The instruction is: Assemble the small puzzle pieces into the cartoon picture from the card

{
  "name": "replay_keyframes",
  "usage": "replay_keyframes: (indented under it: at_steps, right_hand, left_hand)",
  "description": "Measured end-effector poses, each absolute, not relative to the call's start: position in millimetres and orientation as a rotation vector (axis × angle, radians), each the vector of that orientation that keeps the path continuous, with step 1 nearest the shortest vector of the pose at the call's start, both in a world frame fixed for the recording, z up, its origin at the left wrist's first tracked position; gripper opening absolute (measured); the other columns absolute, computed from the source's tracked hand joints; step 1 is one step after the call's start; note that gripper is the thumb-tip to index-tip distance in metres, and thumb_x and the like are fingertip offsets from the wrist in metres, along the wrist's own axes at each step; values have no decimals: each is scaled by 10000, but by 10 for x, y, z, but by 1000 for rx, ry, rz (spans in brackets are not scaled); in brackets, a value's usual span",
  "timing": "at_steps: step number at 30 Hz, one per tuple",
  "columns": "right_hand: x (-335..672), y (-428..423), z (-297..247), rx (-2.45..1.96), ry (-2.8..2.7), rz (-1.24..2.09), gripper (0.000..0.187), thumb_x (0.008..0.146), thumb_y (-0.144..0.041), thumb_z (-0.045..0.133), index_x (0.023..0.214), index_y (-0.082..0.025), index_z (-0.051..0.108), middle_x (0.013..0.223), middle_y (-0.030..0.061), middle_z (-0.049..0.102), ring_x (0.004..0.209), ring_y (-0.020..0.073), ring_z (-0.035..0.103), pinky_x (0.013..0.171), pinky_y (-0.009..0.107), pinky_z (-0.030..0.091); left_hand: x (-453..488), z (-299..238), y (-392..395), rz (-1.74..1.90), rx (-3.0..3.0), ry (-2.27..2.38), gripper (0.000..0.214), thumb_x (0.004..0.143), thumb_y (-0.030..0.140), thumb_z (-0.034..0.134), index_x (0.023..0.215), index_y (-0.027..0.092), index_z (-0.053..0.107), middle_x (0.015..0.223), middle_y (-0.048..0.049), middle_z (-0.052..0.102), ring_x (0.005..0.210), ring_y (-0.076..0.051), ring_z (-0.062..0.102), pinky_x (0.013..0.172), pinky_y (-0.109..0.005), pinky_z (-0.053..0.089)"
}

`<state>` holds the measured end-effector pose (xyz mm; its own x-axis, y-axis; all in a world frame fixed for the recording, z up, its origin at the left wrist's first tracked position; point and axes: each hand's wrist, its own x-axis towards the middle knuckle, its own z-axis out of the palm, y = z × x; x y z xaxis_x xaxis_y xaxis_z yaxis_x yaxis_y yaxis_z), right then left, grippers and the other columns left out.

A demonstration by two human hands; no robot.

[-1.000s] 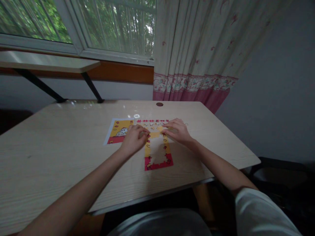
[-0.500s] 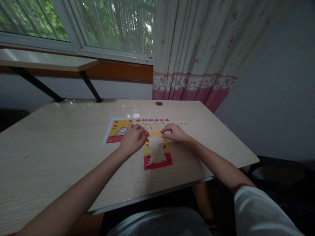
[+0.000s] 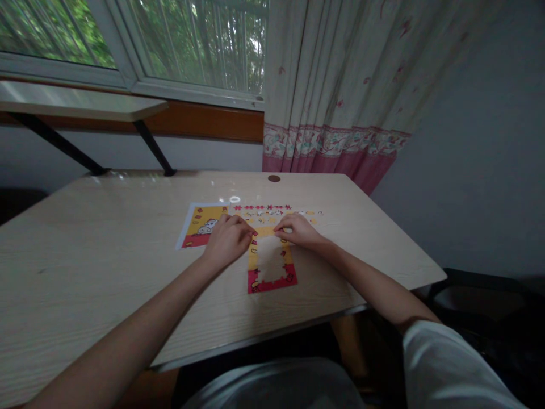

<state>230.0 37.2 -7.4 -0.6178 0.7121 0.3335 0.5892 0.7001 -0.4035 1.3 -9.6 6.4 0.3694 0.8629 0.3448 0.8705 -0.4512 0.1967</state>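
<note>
A jigsaw puzzle frame (image 3: 252,261) of joined edge pieces lies on the table, yellow along the top and sides and red at the bottom, its middle bare. At its top left corner, my left hand (image 3: 230,240) has thumb and fingertips closed on a puzzle piece. My right hand (image 3: 300,230) pinches at the top edge, near the right corner; the piece under its fingertips is mostly hidden. Behind the hands lie rows of loose puzzle pieces (image 3: 260,208), red ones farthest back. A picture sheet (image 3: 197,224) with a white cartoon animal lies left, partly covered by my left hand.
The pale wooden table (image 3: 106,272) ends at a near edge close to my body. A raised shelf (image 3: 80,102) on black legs stands at the back left. A round brown cable cap (image 3: 274,178) sits near the curtain (image 3: 332,113). A dark chair (image 3: 489,307) is at the right.
My right hand has slid slightly left along the top edge of the puzzle frame. The left hand stays nearly in place. The view has shifted a little.
</note>
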Motion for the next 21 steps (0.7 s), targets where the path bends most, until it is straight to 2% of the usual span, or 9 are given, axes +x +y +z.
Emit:
replay_keyframes:
  at_steps: [9, 16, 21]
  right_hand:
    - [2310, 433, -138, -1049, -2359, 478, 52, 739, -243, 695, 750, -203, 725, 775, 12, 675, 793, 133, 586, 781, 264, 405]
    - [2412, 442, -75, -1017, -2342, 537, 93, 776, -200, 656, 840, -192, 723, 861, 33, 691, 850, 134, 598, 827, 277, 416]
    - [2460, 459, -68, -1069, -2357, 524, 89, 773, -214, 661, 837, -194, 719, 853, 29, 711, 833, 141, 618, 836, 290, 403]
  left_hand:
    - [20, 72, -98, -624, -2574, -1660, 250, 809, 255, 493, 876, 217, 731, 908, -72, 645, 866, -252, 468, 794, -397, 375]
    - [-68, 119, -68, -586, -2584, -1638, 262, 807, 311, 504, 893, 216, 733, 925, -92, 646, 881, -275, 454, 774, -417, 374]
    - [-153, 137, -37, -590, -2613, -1611, 264, 811, 357, 512, 913, 246, 728, 931, -72, 633, 895, -255, 452, 815, -411, 366]
